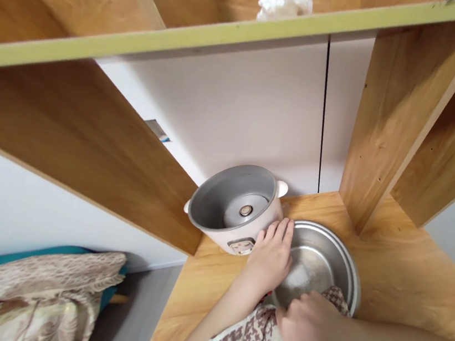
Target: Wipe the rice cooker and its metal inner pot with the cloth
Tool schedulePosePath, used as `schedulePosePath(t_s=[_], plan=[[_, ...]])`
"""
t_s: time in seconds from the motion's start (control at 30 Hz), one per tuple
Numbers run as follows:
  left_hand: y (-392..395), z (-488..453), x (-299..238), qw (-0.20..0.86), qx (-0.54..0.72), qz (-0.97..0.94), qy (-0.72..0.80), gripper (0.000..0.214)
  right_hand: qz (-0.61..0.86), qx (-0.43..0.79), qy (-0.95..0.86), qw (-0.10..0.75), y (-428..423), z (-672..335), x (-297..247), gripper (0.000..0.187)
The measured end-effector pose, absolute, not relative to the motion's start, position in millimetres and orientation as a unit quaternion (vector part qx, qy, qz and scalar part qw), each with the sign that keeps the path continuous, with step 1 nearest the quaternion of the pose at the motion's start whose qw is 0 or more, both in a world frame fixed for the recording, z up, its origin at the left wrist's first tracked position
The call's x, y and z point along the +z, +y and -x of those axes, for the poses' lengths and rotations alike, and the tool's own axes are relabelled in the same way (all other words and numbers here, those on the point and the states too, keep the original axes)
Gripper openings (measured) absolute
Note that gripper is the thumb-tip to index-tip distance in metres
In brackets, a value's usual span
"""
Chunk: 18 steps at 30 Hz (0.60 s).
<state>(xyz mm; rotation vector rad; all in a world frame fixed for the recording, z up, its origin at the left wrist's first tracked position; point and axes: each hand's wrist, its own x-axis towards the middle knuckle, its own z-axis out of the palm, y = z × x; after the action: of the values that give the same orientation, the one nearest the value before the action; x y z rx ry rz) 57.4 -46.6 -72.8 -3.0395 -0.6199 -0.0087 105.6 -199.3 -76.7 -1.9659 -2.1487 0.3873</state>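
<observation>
A silver metal inner pot (319, 258) sits on the wooden surface, its inside facing up. My left hand (273, 252) is closed on the pot's left rim, fingers side by side; the thumb is hidden. In my right hand (307, 332) is a brown-and-white patterned cloth (249, 338), bunched over the pot's near rim, with a part of it reaching inside. Just left of the pot stands a white rice cooker body (260, 225) without a lid. Its grey interior shows a round heating plate, and my left fingertips are close to its side.
A wooden shelf with a yellow-green edge (211, 37) crosses above, bearing a crumpled white tissue (284, 2). Upright wooden panels stand left (128, 163) and right (397, 120). Behind the cooker is a white wall (240, 105). Patterned fabric (39, 291) lies at lower left.
</observation>
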Motion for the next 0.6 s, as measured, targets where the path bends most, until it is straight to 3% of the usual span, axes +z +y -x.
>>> schedulePosePath(t_s=[0.6], plan=[[-50.4,-57.1,-76.0,0.036,-0.007,0.979,-0.2,0.071,0.647,0.087,-0.751,0.099,-207.2,-107.9,-76.1,0.046]])
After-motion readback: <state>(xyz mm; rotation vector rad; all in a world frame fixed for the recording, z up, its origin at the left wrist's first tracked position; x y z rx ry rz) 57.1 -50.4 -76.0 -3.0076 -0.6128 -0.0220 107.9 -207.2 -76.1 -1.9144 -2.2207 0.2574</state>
